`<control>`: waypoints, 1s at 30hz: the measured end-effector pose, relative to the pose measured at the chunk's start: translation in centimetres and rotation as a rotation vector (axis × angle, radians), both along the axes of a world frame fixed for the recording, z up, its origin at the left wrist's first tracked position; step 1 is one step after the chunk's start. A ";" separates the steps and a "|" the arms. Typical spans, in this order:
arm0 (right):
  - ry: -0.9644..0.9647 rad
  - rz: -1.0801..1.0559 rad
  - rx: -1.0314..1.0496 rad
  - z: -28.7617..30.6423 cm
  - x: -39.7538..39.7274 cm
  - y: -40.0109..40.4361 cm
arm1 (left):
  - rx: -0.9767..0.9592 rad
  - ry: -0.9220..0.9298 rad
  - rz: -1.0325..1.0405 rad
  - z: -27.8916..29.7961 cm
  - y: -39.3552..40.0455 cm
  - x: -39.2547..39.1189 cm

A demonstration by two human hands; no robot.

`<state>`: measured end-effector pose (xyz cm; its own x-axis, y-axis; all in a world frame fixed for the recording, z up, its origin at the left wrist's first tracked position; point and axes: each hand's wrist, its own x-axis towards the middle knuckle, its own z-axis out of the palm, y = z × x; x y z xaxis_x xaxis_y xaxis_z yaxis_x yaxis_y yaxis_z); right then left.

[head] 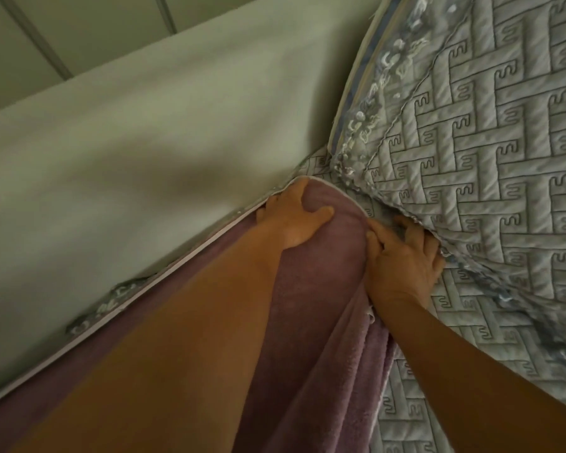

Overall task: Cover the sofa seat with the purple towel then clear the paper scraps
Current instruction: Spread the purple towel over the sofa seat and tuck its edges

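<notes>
The purple towel (311, 308) lies along the sofa seat (445, 364), bunched in folds down the middle, its pale-trimmed edge against the green sofa side. My left hand (294, 217) grips the towel's far corner, fingers curled over it at the seam where seat and green panel meet. My right hand (406, 256) presses flat on the quilted seat at the towel's right edge, fingertips pushed under the hem of the quilted back cover (490, 132). No paper scraps are in view.
A green upholstered sofa panel (128, 165) fills the left side. A grey-blue quilted cover with a lace trim (370, 103) hangs over the backrest at the right. A pale wall with dark strips (33, 31) shows at the top left.
</notes>
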<state>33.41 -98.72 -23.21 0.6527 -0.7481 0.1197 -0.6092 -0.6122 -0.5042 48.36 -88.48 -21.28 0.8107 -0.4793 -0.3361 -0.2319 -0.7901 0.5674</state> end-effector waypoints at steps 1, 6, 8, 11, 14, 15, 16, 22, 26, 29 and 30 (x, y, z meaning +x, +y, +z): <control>0.007 0.003 0.006 0.1 0.0 0.1 | -0.095 0.065 0.045 0.4 0.4 -0.1; 0.085 0.011 0.023 0.6 0.2 -0.2 | 0.171 -0.187 -0.063 0.4 3.0 -5.1; 0.158 0.034 0.023 1.2 0.2 -0.4 | 0.158 -0.123 -0.109 0.6 4.3 -5.9; 0.306 0.132 0.027 2.0 -0.2 0.2 | 0.085 -0.024 -0.094 2.0 6.5 -6.4; 0.449 0.164 0.110 3.3 -1.0 1.8 | 0.107 -0.044 -0.090 2.8 8.9 -9.2; 0.490 0.175 0.083 3.8 -1.5 2.9 | 0.115 -0.062 -0.086 2.9 9.8 -10.5; 0.522 0.208 0.013 4.1 -2.1 4.2 | 0.117 -0.078 -0.075 3.0 10.6 -11.5; 0.508 0.562 -0.133 5.6 -6.6 13.0 | 0.104 -0.081 -0.011 5.2 15.1 -16.4; 0.488 0.719 -0.062 6.5 -9.8 18.4 | 0.033 -0.022 0.046 6.7 18.9 -20.7; 0.454 0.805 0.000 7.5 -12.1 21.9 | -0.015 0.004 0.146 7.8 21.9 -24.0; 0.449 0.827 0.020 7.8 -12.9 22.8 | -0.020 0.003 0.175 8.1 22.9 -24.9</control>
<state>20.49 -75.87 -15.44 0.9596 -0.0253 -0.2802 -0.1246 -0.9311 -0.3429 23.43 -65.62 -13.20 0.8813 -0.3377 -0.3306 -0.0904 -0.8071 0.5835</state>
